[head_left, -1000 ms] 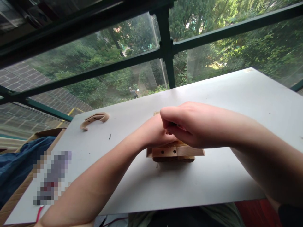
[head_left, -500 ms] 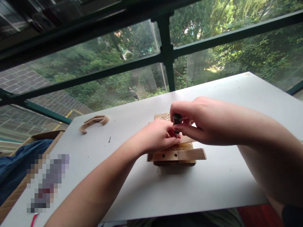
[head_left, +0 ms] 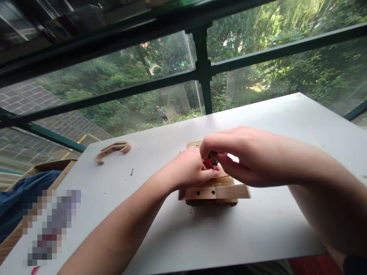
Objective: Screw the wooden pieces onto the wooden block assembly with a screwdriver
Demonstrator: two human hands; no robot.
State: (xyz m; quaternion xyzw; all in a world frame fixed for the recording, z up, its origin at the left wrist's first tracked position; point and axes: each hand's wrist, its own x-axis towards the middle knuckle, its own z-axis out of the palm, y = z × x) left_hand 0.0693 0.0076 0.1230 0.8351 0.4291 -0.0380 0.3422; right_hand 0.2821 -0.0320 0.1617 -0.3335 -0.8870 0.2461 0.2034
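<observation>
Grips a short, dark-handled screwdriver in the curled fingers of the right hand, pointed down over a pale wooden strip on an amber, tape-wrapped block. Rests the left hand there too, fingers bent narrow beside the metal tip; cannot tell whether pinching anything. Looks partway along, judging by the pale, straight wooden bar with two dark holes across the block's near end. Leaves untouched, well apart on the white table, a curved tan wooden piece and a loose grey screw. Cannot see past the hands to the strip's far part, nor identify the pixelated purplish object.
</observation>
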